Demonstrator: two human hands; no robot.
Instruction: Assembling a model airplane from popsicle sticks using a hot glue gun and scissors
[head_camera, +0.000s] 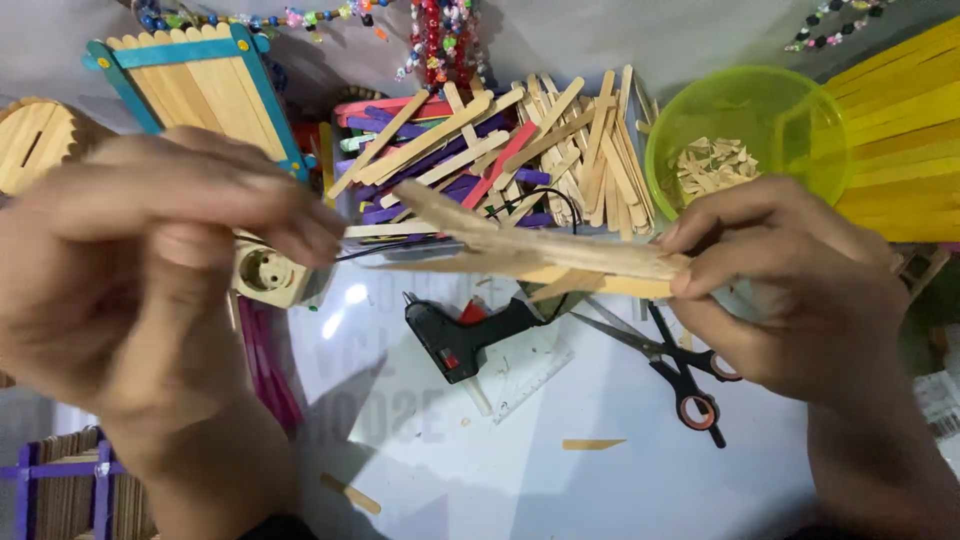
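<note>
Bright, even light is cast from above; glare is seen on the white bench (620, 420). The left hand (150, 260) is blurred by motion.

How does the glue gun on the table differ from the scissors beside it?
The glue gun is a chunky black body with a red trigger; the scissors are thin, with grey blades and black handles ringed in red-orange. The glue gun has a black cord attached; the scissors have none. The scissors lie open, partly under the right hand; the glue gun lies in full view. Both rest on the white table, untouched.
</note>
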